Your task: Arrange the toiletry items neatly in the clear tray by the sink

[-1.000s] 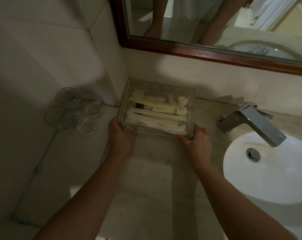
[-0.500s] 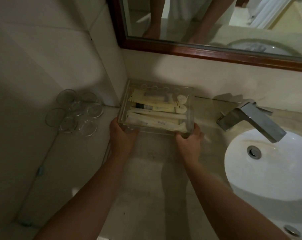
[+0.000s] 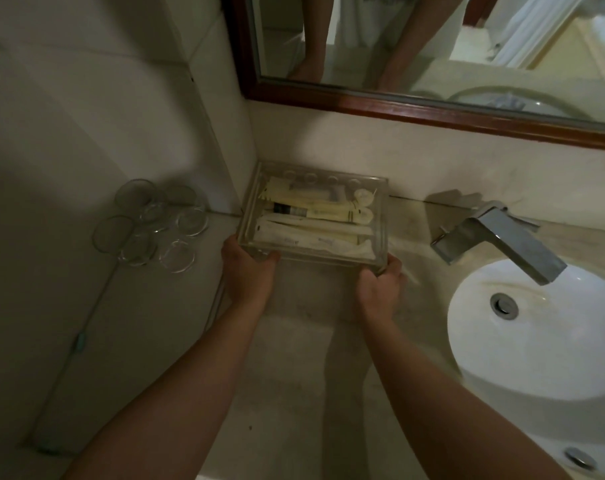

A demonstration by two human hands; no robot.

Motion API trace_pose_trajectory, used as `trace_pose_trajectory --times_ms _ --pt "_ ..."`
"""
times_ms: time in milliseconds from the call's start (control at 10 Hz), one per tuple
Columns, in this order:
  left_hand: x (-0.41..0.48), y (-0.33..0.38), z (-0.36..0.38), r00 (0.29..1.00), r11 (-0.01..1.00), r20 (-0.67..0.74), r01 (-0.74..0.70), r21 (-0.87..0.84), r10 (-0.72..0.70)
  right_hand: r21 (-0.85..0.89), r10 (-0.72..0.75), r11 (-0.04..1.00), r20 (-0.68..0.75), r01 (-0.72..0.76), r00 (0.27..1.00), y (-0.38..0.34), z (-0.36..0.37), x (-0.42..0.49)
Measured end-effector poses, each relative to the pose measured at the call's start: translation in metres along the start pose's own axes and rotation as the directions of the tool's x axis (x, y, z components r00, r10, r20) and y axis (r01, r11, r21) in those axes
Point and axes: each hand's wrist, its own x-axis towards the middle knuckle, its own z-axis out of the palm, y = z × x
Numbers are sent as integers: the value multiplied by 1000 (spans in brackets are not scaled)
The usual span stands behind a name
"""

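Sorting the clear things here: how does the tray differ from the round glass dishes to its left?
The tray is rectangular and holds toiletry items; the glass dishes are round and look empty. The left hand and right hand grip the tray; nothing touches the dishes. Both are clear.

Clear tray (image 3: 380,216), cream packets (image 3: 315,233), white sink (image 3: 536,341)

Pale stone surface (image 3: 294,358) with a clear tray (image 3: 315,259) in the corner, round glass dishes (image 3: 186,221) left, tap (image 3: 495,237) right.
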Motion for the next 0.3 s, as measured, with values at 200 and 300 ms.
trace_pose_trajectory --times_ms 200,300 --pt "1 6 -1 997 998 42 62 26 -63 -70 -53 995 191 68 980 -2 -29 11" --pt "-15 8 -10 998 998 40 50 47 -52 -109 -81 988 236 109 968 5 -63 8"
